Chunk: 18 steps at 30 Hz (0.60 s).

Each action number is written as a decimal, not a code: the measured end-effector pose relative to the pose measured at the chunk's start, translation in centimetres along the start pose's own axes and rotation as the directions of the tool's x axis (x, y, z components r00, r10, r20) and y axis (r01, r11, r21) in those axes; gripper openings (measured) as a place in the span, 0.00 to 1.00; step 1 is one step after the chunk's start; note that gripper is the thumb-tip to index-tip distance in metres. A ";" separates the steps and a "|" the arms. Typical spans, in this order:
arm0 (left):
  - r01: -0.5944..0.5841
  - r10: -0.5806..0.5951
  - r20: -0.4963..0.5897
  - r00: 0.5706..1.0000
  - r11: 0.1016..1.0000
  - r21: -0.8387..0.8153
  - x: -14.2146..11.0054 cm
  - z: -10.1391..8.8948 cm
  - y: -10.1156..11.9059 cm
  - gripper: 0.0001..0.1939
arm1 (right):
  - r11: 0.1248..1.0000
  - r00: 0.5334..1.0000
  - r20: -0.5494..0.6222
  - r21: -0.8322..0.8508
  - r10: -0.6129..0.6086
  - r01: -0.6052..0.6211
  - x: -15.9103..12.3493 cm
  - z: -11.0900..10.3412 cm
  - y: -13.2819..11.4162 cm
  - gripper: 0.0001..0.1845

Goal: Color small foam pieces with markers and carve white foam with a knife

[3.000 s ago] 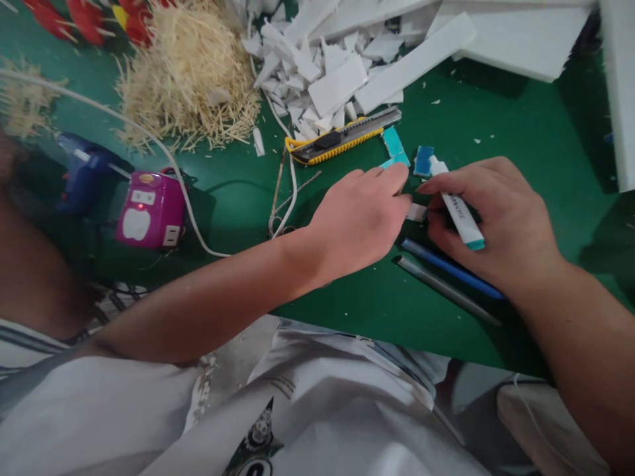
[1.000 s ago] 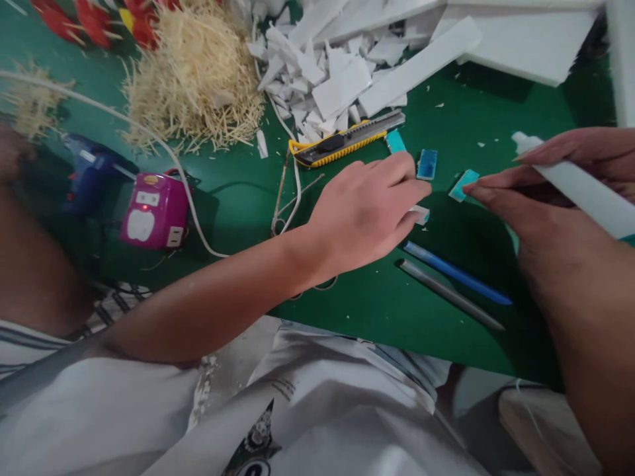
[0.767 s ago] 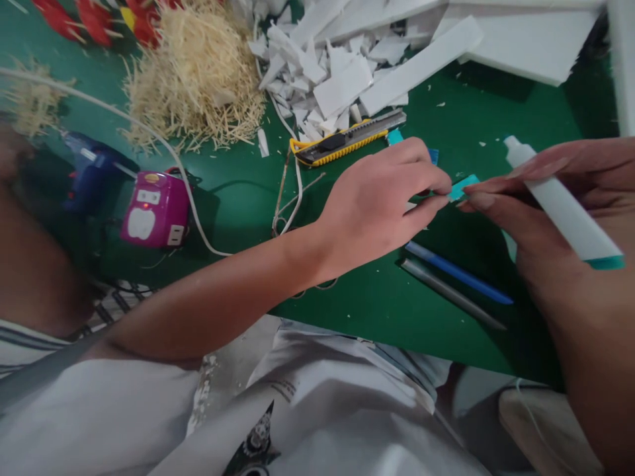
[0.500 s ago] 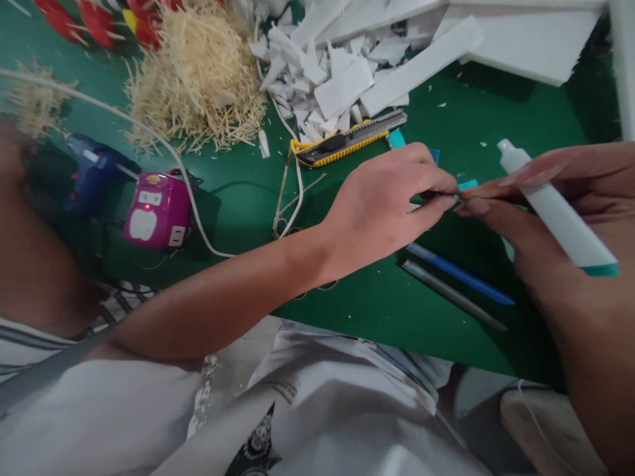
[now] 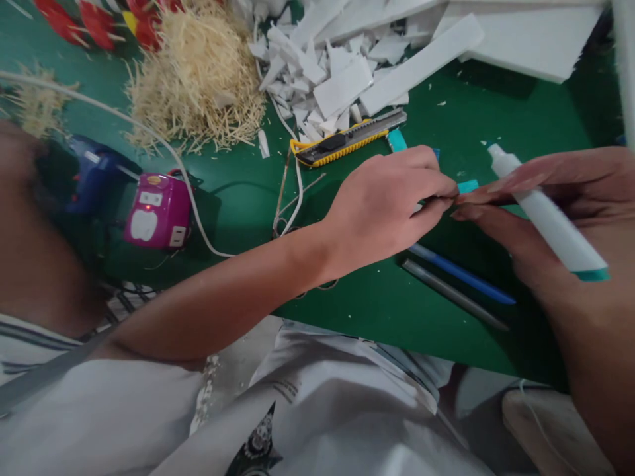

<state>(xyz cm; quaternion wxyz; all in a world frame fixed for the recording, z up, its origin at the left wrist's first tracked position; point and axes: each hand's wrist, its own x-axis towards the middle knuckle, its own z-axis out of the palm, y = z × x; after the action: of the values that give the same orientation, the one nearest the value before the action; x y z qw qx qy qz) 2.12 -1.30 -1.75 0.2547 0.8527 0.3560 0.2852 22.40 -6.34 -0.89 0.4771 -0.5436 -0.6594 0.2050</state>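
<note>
My left hand (image 5: 391, 201) is closed in a pinch, its fingertips meeting those of my right hand (image 5: 555, 205). Whatever lies between the fingertips is too small and hidden to name. A white squeeze tube (image 5: 550, 218) with a teal end slants through my right hand, nozzle up and to the left. Just behind the fingertips shows a small turquoise strip (image 5: 467, 186). Below my left hand a blue pen-like stick (image 5: 464, 274) and a grey one (image 5: 454, 294) lie side by side. A yellow box cutter (image 5: 352, 139) rests above it, blade partly out.
White foam scraps (image 5: 342, 86) and a pile of straw-like shreds (image 5: 203, 79) cover the far side. A pink power adapter (image 5: 157, 210), a white cord (image 5: 193, 218) and a blue glue gun (image 5: 96, 168) are at left, beside another person's arm (image 5: 40, 251). Scissors lie partly under my left forearm.
My right hand and the white tube have shifted slightly left and down. My left hand has barely moved, still pinching.
</note>
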 end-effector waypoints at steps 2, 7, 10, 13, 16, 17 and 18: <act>0.036 -0.036 -0.004 0.999 0.999 -0.035 0.0 0.1 0.0 0.09 | 0.999 0.999 0.022 -0.022 -0.029 0.030 -0.2 0.1 0.1 0.11; 0.118 -0.122 -0.055 0.991 0.990 -0.075 0.4 0.0 -0.2 0.06 | 0.992 0.993 -0.059 -0.089 -0.098 0.092 -0.4 0.6 0.1 0.07; 0.098 -0.096 -0.080 0.992 0.995 0.016 0.6 -0.4 -0.7 0.07 | 0.989 0.991 -0.119 -0.142 -0.065 0.048 -0.4 0.6 -0.2 0.08; 0.076 -0.064 -0.084 0.994 0.986 0.151 0.8 -0.8 -1.4 0.07 | 0.991 0.991 -0.135 -0.136 0.001 -0.019 -0.1 0.4 -0.4 0.14; 0.036 -0.013 -0.085 0.996 0.962 0.272 0.9 -1.2 -2.4 0.11 | 0.994 0.988 -0.124 -0.048 0.094 -0.101 0.1 0.4 -0.5 0.16; 0.023 0.002 -0.078 0.997 0.950 0.313 0.9 -1.3 -2.6 0.14 | 0.993 0.985 -0.130 -0.024 0.116 -0.120 0.1 0.5 -0.6 0.16; 0.015 0.008 -0.065 0.998 0.936 0.351 0.8 -1.4 -2.8 0.15 | 0.992 0.982 -0.142 -0.003 0.125 -0.127 0.0 0.5 -0.6 0.15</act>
<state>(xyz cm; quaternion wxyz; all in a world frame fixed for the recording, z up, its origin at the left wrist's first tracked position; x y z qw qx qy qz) 0.38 1.39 -2.30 0.0871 0.8741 0.4109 0.2441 21.64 -6.38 -0.65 0.5053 -0.6005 -0.5894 0.1916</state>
